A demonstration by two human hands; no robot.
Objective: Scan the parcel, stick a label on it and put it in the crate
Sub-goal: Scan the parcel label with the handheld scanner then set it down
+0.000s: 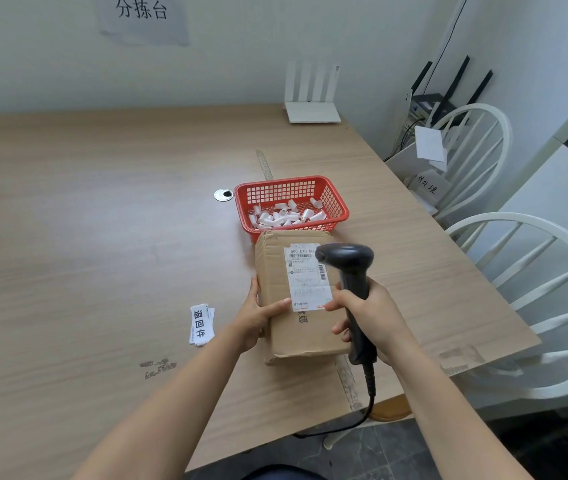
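Note:
A brown cardboard parcel (277, 271) lies flat on the wooden table (102, 202), with a white shipping label (305, 277) on its top face. My left hand (258, 315) grips the parcel's near left edge, thumb on top. My right hand (369, 313) holds a black barcode scanner (348, 261) by its handle, its head hovering over the label's right side and hiding part of it. A small stack of white stickers with black characters (201, 323) lies on the table left of the parcel. A red plastic basket (339, 211) stands just behind the parcel.
The red basket holds several white paper scraps (282, 214). A white router (312, 112) stands at the table's back edge. Two white chairs (535, 271) stand along the right side. The scanner's cable (365, 414) hangs over the near table edge. A cable grommet (223, 195) sits left of the basket.

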